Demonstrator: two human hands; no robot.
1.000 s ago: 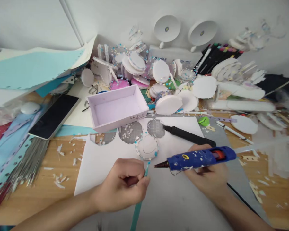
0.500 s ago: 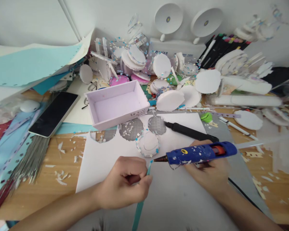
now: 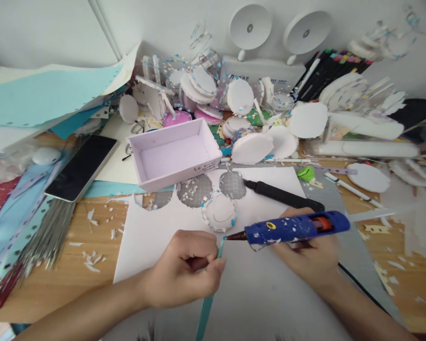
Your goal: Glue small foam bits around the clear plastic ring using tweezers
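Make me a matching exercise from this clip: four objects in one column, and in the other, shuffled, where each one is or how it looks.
Column one:
1. hot glue gun
2. tweezers
3. smartphone
4. open-topped box

Column two:
A. lying with its black screen up
B. teal, held in the left hand
C. pale lilac, with handwriting on its front
D. blue, held in the right hand

Pairs: 1-D, 2-B, 3-A, 4-C

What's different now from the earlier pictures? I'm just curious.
The nozzle of the blue glue gun has moved left to the tip of the turquoise tweezers, closing the gap; they now appear to touch. Nothing was taken hold of or let go: the left grip still holds the tweezers, the right grip the glue gun. The white disc and lilac box stayed put.
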